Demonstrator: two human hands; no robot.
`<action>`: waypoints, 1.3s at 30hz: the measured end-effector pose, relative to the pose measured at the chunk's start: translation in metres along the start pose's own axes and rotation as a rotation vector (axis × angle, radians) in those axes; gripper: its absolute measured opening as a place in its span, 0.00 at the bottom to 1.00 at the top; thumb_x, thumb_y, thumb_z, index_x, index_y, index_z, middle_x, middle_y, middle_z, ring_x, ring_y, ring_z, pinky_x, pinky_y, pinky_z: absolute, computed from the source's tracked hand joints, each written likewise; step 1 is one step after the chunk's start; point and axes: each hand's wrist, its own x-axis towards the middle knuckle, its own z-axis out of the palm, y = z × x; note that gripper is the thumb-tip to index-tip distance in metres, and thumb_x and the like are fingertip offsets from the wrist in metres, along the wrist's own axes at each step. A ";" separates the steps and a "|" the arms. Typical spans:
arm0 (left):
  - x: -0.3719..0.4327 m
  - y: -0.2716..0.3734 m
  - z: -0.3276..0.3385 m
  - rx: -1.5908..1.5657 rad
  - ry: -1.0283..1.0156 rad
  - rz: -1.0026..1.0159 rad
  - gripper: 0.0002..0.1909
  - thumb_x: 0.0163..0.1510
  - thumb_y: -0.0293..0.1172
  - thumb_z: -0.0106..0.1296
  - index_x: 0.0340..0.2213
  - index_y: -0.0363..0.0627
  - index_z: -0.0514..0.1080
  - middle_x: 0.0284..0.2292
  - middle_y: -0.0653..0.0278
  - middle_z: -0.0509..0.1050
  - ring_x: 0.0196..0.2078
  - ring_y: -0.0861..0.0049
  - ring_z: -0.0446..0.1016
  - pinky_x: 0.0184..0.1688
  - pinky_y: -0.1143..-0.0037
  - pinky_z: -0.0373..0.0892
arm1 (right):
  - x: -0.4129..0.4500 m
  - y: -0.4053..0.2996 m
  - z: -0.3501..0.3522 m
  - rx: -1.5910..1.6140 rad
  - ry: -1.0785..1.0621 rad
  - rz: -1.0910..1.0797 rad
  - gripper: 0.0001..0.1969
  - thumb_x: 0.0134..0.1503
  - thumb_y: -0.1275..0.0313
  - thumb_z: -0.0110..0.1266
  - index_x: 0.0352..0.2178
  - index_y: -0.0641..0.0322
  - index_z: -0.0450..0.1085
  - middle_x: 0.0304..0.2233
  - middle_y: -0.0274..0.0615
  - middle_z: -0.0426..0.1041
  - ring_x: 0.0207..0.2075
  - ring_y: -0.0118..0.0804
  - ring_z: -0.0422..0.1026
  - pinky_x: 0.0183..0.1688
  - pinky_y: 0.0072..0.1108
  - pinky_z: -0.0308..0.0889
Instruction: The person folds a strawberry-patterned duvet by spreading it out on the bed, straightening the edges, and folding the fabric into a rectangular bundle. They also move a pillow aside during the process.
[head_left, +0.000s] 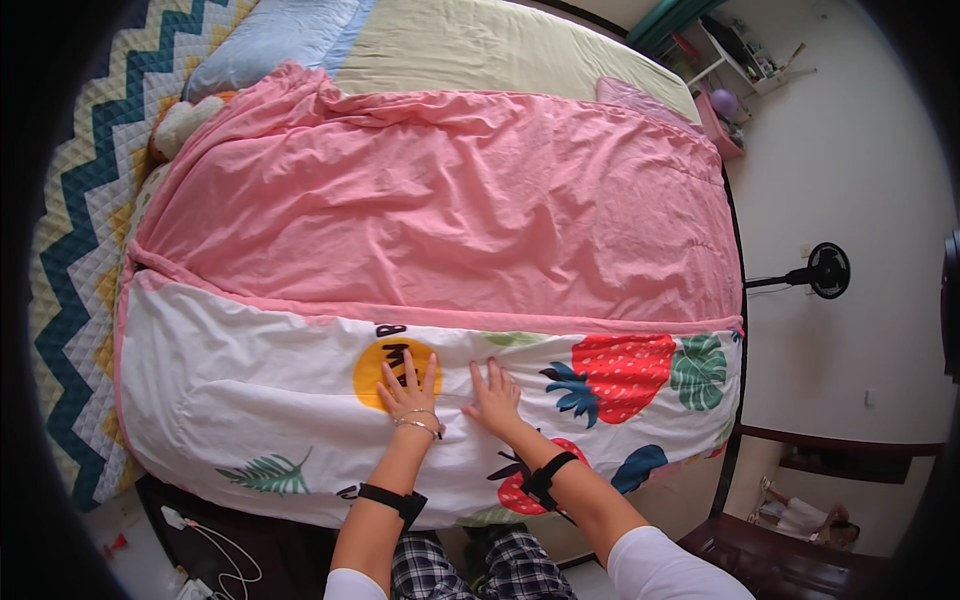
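Observation:
A folded quilt covers much of the bed, its pink side (420, 217) up across the middle and its white printed side (255, 360) nearest me. My left hand (409, 386) lies flat with spread fingers on the yellow circle of the white part. Just right of it, my right hand (495, 397) rests palm down on the same white cloth, fingers apart. Neither hand grips the fabric. A strawberry print (626, 375) lies right of my right hand.
Beyond the quilt are a pale yellow sheet (487, 45), a blue pillow (255, 45) and a plush toy (180, 127). A black fan (829, 270) stands at right. White cables (232, 555) lie at lower left. Another person (810, 517) is at lower right.

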 end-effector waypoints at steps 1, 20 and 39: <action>0.012 0.011 0.000 0.054 0.121 -0.021 0.64 0.15 0.46 0.63 0.50 0.69 0.30 0.53 0.61 0.27 0.53 0.49 0.30 0.50 0.56 0.38 | 0.009 0.010 -0.013 -0.028 -0.012 -0.086 0.33 0.37 0.65 0.53 0.47 0.49 0.50 0.48 0.45 0.49 0.46 0.44 0.53 0.44 0.40 0.50; 0.083 0.075 0.036 0.026 -0.248 -0.328 0.71 0.12 0.50 0.63 0.49 0.61 0.21 0.51 0.50 0.21 0.52 0.48 0.18 0.50 0.56 0.23 | 0.308 0.230 -0.130 -0.024 0.381 0.380 0.36 0.31 0.58 0.58 0.43 0.60 0.53 0.41 0.43 0.57 0.44 0.42 0.55 0.43 0.32 0.52; 0.052 0.084 0.019 0.112 -0.160 -0.326 0.70 0.13 0.49 0.63 0.49 0.60 0.21 0.52 0.52 0.23 0.53 0.48 0.24 0.51 0.58 0.32 | 0.050 0.207 -0.232 0.657 0.776 -0.104 0.04 0.37 0.84 0.42 0.19 0.69 0.58 0.18 0.49 0.57 0.21 0.47 0.58 0.24 0.26 0.54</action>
